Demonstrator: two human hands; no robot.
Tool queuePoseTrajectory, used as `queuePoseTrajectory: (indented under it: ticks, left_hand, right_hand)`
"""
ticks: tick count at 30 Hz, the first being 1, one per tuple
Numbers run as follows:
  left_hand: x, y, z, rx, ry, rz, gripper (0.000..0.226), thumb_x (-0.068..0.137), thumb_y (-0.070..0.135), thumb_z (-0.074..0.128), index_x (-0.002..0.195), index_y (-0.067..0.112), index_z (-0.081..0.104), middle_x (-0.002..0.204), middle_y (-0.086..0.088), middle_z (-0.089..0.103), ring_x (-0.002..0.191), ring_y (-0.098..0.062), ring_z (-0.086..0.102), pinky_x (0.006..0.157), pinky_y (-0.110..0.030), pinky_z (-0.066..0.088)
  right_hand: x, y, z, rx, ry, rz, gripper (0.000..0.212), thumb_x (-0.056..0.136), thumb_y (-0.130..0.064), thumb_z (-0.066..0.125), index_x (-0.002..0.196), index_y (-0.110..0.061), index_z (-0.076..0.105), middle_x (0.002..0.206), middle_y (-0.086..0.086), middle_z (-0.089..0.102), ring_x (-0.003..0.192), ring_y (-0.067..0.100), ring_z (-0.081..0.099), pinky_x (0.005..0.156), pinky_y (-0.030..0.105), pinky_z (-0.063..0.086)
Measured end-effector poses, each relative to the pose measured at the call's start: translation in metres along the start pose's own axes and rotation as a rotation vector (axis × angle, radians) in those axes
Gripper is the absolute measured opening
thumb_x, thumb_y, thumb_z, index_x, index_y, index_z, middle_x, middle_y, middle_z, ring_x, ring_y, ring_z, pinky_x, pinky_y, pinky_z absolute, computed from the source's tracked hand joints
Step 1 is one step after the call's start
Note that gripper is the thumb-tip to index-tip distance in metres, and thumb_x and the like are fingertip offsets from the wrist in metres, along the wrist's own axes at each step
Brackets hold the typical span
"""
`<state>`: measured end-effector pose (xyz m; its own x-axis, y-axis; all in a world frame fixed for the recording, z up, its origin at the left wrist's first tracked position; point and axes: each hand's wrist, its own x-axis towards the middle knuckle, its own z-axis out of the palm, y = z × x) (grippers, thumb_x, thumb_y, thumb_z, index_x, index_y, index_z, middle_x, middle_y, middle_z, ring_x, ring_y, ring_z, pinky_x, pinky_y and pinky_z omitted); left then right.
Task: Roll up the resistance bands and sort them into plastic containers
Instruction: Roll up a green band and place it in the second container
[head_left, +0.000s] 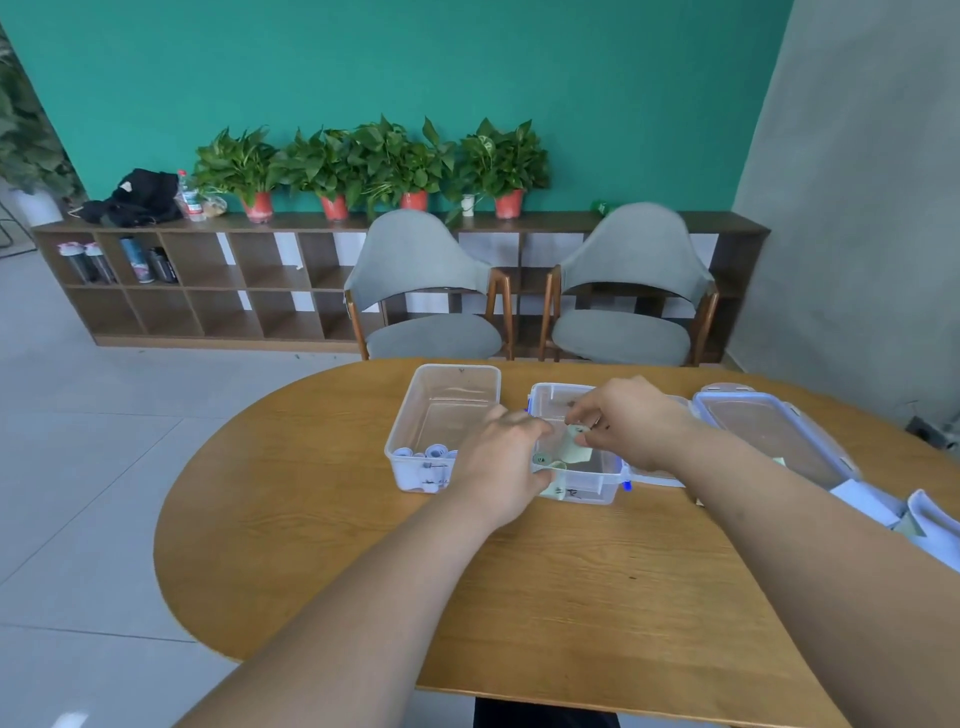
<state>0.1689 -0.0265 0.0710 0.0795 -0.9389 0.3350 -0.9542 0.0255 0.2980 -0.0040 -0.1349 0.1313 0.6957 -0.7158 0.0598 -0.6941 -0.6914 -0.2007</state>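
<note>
Bare table (571, 597) before 2 containers (415, 415), lid (769, 431) rightward

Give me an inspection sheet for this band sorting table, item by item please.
surface: oval wooden table.
job's things: left container holds pale rolled bands at its near end; right container holds green rolls; a part-unrolled green band is above it.
clutter: container lid and loose pale bands on the table's right side.
hands: left hand grips the right container's near left corner; right hand pinches the green band.
cables: nothing seen on the table.
surroundings: two grey chairs, cubby shelf with potted plants, teal wall.
</note>
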Motion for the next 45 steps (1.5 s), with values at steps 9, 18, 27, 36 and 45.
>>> queuePoseTrajectory:
  ticks: [9,18,27,36,45]
  left_hand:
    - [0.01,-0.008,0.013,0.175,-0.092,0.158,0.041,0.094,0.042,0.072,0.134,0.032,0.068,0.129,0.012,0.066,0.123,-0.02,0.045,0.101,-0.039,0.04]
    - [0.021,-0.012,0.021,0.323,-0.196,0.225,0.033,0.097,0.035,0.066,0.129,0.029,0.07,0.125,0.008,0.065,0.122,-0.022,0.046,0.104,-0.038,0.037]
    - [0.024,-0.016,0.023,0.33,-0.208,0.248,0.036,0.099,0.036,0.065,0.134,0.028,0.069,0.128,0.008,0.063,0.123,-0.021,0.045,0.106,-0.038,0.036]
    - [0.026,-0.017,0.023,0.303,-0.212,0.247,0.037,0.099,0.036,0.066,0.135,0.03,0.069,0.129,0.008,0.064,0.122,-0.021,0.045,0.105,-0.038,0.037]
    - [0.026,-0.018,0.024,0.292,-0.216,0.231,0.034,0.098,0.037,0.067,0.131,0.029,0.071,0.127,0.008,0.065,0.122,-0.021,0.046,0.103,-0.037,0.039]
  right_hand:
    - [0.026,0.019,0.031,-0.117,-0.178,0.057,0.033,0.094,-0.026,0.076,0.127,-0.027,0.073,0.12,-0.005,0.072,0.107,0.014,0.066,0.083,0.023,0.051]
    - [0.039,0.023,0.046,-0.018,-0.248,0.049,0.027,0.088,-0.024,0.081,0.114,-0.028,0.079,0.101,-0.012,0.072,0.091,0.007,0.059,0.079,0.024,0.048]
    - [0.045,0.022,0.041,0.065,-0.341,0.067,0.028,0.087,-0.02,0.081,0.112,-0.032,0.079,0.103,-0.014,0.072,0.087,0.006,0.069,0.077,0.028,0.062]
    - [0.049,0.017,0.042,-0.01,-0.338,0.053,0.023,0.093,-0.024,0.078,0.114,-0.034,0.078,0.105,-0.016,0.066,0.083,0.004,0.064,0.066,0.022,0.051]
    - [0.051,0.017,0.044,-0.031,-0.337,0.03,0.025,0.091,-0.019,0.079,0.115,-0.026,0.078,0.111,-0.011,0.075,0.103,0.012,0.067,0.088,0.028,0.057]
